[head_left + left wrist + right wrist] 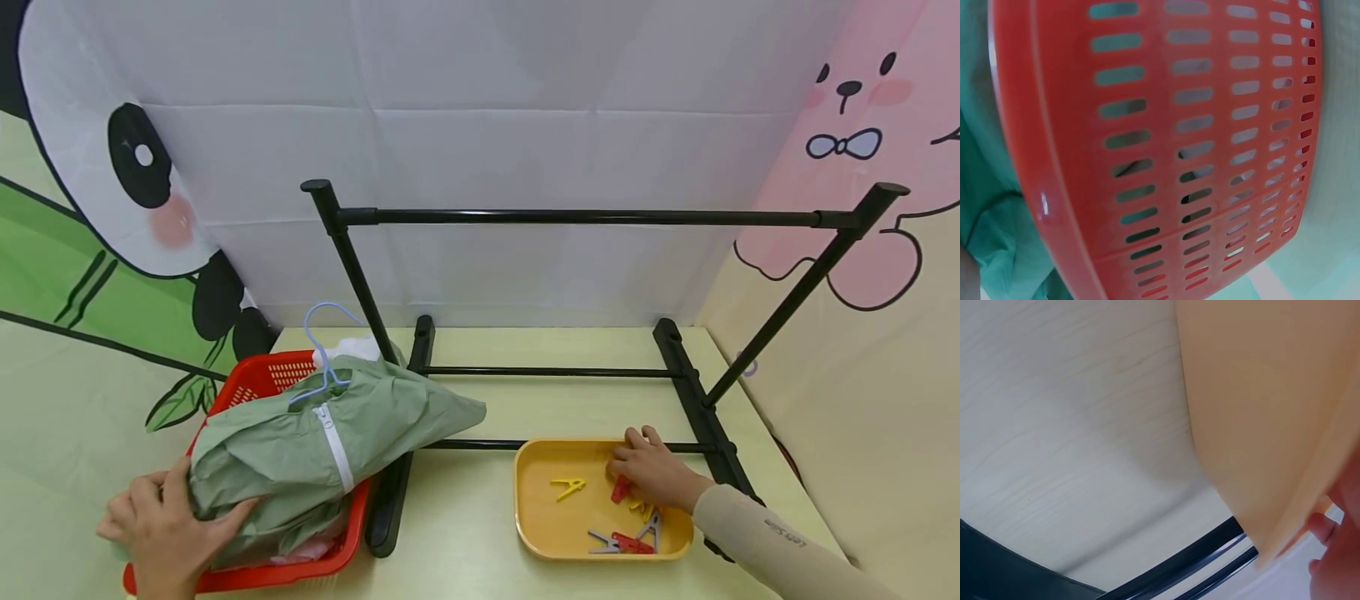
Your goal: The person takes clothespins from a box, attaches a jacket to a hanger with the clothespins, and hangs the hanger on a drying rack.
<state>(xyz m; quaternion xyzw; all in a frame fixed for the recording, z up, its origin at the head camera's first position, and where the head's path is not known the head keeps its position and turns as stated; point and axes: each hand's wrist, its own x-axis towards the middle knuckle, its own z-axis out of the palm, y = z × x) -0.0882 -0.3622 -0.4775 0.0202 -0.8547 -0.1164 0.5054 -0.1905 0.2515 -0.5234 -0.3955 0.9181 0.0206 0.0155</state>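
Observation:
My left hand (pixel 168 525) is at the left side of a red basket (pixel 258 379), fingers spread and thumb lying over a green garment (pixel 262 450). The garment has a white zipper (pixel 333 446) and lies across the basket on a light blue hanger (pixel 322 346). My right hand (pixel 656 473) reaches over the right part of a yellow tray (pixel 528 521), fingertips right at a red clothespin (pixel 619 489). I cannot tell whether they pinch it. In the left wrist view the basket's slotted wall (pixel 1160 137) fills most of the frame.
A black rack (pixel 577 218) stands behind the tray, its right foot (pixel 697 400) near my right forearm. The tray also holds a yellow clothespin (pixel 568 487), another red one (pixel 632 543) and grey ones (pixel 651 529). White cloth (pixel 356 348) lies at the basket's back.

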